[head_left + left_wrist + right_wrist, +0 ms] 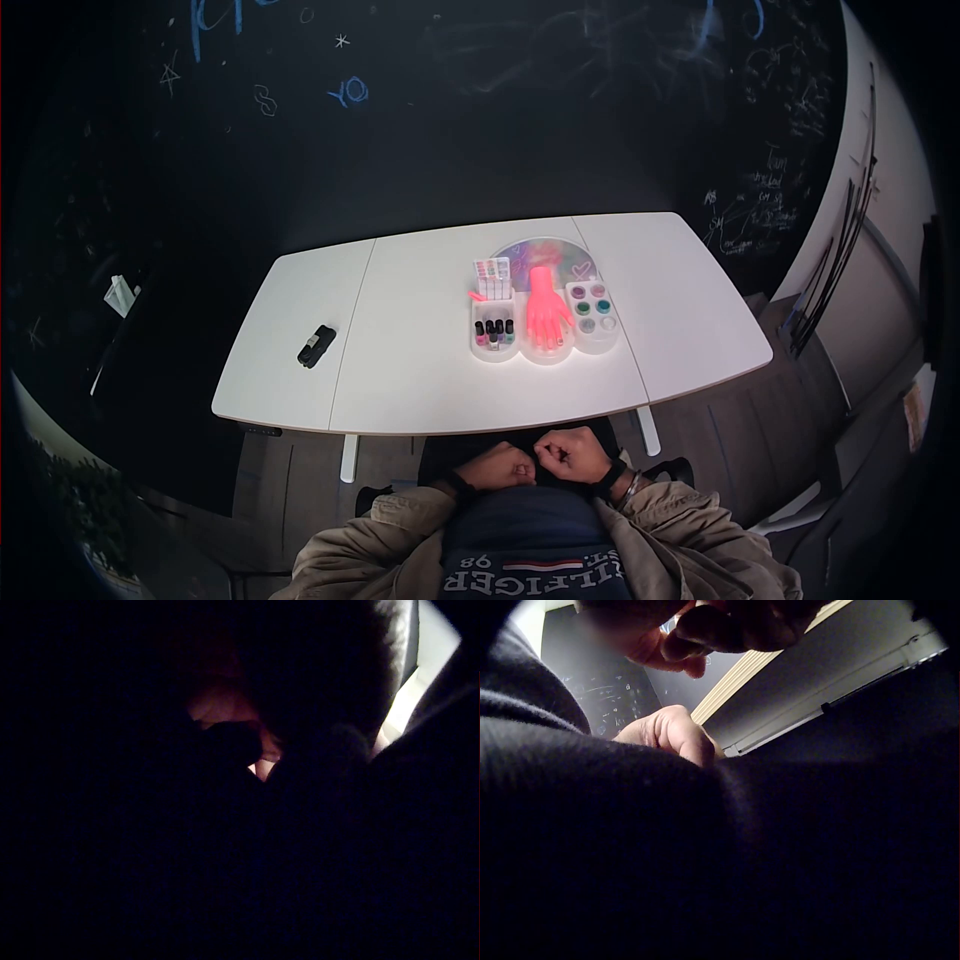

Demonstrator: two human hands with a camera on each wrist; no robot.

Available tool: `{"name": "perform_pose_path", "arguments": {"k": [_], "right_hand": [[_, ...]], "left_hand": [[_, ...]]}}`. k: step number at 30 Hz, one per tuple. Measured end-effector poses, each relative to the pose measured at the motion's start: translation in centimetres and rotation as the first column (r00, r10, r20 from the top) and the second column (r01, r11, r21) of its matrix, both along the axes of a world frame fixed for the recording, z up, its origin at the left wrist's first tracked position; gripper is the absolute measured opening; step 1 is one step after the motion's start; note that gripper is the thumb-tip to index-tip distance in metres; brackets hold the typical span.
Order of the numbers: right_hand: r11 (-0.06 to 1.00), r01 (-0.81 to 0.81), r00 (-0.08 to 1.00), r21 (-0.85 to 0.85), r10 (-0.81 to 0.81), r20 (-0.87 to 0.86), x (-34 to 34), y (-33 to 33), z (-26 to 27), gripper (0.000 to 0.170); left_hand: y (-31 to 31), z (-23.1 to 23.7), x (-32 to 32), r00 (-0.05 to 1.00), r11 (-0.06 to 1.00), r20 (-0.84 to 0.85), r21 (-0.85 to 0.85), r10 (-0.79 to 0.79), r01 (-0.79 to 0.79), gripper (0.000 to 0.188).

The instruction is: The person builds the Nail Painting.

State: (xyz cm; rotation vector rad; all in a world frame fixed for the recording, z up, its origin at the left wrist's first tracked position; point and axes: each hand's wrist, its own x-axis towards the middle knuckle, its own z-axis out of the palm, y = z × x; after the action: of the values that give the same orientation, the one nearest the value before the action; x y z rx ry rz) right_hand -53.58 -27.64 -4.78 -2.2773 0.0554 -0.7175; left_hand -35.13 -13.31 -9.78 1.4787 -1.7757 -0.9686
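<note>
Both hands rest in the lap just below the table's front edge, with nothing seen in them. In the head view the left hand [499, 467] and the right hand [574, 455] lie close together, fingers loosely curled inward. The right wrist view shows the right hand's curled fingers [727, 628] at the top and the left hand [669, 733] below them. Mostly dark, the left wrist view shows only a patch of skin. Farther up on the white table [430, 350] stands a pink model hand [546, 310] on a white base, out of reach of both hands' touch.
Beside the pink hand are a compartment with small black-capped bottles [495, 327], a swatch card [492, 275] and a tray of round colored pots [583, 308]. A rounded iridescent panel [520, 254] stands behind. At the table's left lies a black object [317, 345].
</note>
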Motion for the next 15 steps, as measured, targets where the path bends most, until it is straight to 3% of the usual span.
{"name": "perform_pose_path", "arguments": {"k": [9, 11, 15], "right_hand": [[1.0, 0.005, 0.999, 0.013, -0.005, -0.043, -0.2, 0.0, 0.2, 0.008], [1.0, 0.005, 0.999, 0.009, -0.005, -0.047, -0.3, -0.1, -0.1, 0.007], [0.999, 0.016, 0.999, 0.039, -0.014, -0.052, -0.4, 0.0, 0.0, 0.006]], "left_hand": [[0.6, 3.0, 0.1, 0.997, 0.999, 0.082, -0.053, 0.003, 0.002, 0.021], [1.2, 6.4, 0.2, 0.998, 0.999, 0.065, -0.05, 0.001, 0.002, 0.019], [2.9, 12.7, 2.5, 0.986, 0.973, -0.061, -0.162, 0.156, -0.164, 0.011]]}}
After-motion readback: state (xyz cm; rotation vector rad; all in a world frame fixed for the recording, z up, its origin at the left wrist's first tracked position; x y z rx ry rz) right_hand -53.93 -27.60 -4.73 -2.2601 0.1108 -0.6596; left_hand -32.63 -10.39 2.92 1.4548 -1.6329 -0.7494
